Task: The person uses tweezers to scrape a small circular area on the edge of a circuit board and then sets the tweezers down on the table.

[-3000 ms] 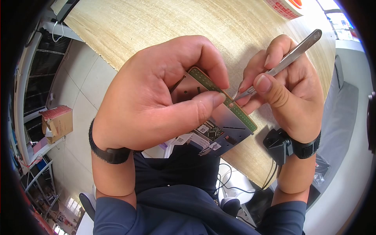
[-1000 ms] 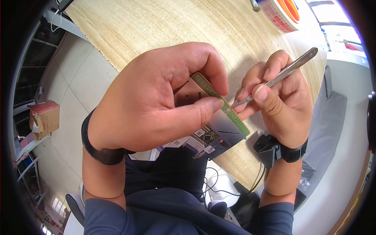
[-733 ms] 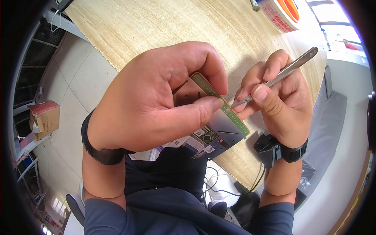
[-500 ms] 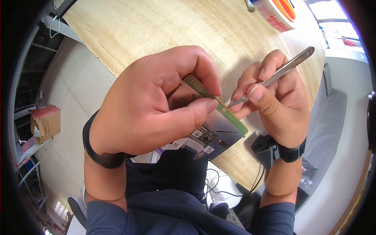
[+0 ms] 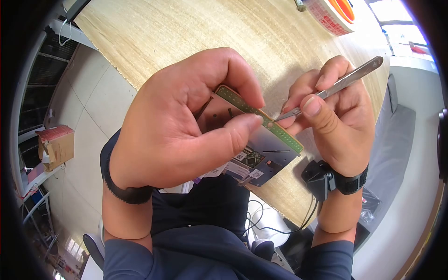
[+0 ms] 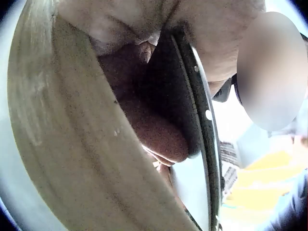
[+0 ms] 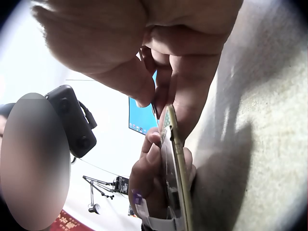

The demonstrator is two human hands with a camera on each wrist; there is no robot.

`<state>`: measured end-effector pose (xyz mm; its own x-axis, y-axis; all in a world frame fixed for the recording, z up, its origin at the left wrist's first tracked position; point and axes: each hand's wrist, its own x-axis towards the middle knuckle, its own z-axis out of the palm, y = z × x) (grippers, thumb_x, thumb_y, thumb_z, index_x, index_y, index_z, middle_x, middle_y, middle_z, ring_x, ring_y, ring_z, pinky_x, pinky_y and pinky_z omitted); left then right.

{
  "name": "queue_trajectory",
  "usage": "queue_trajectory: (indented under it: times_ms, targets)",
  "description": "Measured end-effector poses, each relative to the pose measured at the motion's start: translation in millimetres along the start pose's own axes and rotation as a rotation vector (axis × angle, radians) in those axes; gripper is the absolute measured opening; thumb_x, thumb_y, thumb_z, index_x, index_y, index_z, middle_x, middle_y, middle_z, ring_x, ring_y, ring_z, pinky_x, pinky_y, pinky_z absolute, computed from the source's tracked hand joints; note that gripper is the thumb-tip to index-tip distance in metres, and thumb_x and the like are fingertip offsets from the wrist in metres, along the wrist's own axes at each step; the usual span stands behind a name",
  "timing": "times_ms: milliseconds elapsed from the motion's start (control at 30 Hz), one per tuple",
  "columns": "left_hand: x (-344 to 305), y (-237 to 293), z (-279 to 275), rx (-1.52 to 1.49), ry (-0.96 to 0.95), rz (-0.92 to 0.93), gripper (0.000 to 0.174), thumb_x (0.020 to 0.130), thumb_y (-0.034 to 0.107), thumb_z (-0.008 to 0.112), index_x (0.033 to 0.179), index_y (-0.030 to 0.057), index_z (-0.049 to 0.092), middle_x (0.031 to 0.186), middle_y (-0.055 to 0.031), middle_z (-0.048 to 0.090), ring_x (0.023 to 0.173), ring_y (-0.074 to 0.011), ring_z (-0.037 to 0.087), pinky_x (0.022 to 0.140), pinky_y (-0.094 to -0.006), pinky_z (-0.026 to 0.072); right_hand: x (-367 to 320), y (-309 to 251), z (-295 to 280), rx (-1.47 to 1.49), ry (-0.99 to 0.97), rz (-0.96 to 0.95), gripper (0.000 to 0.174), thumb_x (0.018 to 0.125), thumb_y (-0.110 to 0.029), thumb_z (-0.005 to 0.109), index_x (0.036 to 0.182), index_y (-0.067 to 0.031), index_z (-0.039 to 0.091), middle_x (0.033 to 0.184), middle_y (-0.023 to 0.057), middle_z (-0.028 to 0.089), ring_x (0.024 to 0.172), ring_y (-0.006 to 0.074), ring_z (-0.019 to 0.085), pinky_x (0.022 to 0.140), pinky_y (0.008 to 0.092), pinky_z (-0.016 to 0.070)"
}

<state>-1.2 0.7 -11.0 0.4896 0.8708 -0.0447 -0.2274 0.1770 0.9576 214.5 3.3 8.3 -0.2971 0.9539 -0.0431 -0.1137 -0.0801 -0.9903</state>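
Your left hand (image 5: 182, 121) pinches green-edged circuit board (image 5: 275, 147) between thumb and curled finger, mid-frame. Right hand (image 5: 343, 114) grips thin metal tool (image 5: 352, 77), its tip at board's 2 o'clock edge (touching or just shy, can't tell). Round red-printed container (image 5: 331, 18) on wooden table (image 5: 163, 37) at 1 o'clock, cardboard box (image 5: 58, 149) at 9.

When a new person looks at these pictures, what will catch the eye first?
Probably the shiny metal tool, slanting from the right hand, its tip at the green edge of a flat panel. Next, the left hand, pinching that panel near the head view's centre. Then the red-and-white round thing on the table, top right.
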Motion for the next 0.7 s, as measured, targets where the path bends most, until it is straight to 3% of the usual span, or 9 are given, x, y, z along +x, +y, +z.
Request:
queue_trajectory:
  times_ms: [433,700]
  targets:
    - [-0.3,-0.5,2.3,-0.060,0.008,0.001,0.027,0.076,-0.012,0.062,0.100,-0.0039,0.051,0.092,-0.0052,0.051,0.068,-0.0021,0.055,0.054,-0.0137,0.0427,0.3,-0.2,2.0,-0.024,0.030,-0.008,0.027,0.088,-0.010,0.064,0.099,-0.0054,0.040,0.083,0.0188,0.059,0.068,0.0210,0.065,0.056,0.0239,0.0554]
    - [0.0,-1.8,3.1,-0.087,0.006,0.015,0.027,0.077,-0.012,0.061,0.100,-0.0037,0.050,0.092,-0.0048,0.051,0.070,-0.0022,0.056,0.056,-0.0136,0.0437,0.4,0.4,2.7,-0.019,0.024,-0.021,0.026,0.087,-0.011,0.064,0.098,-0.0053,0.040,0.083,0.0190,0.059,0.068,0.0212,0.065,0.056,0.0236,0.0557]
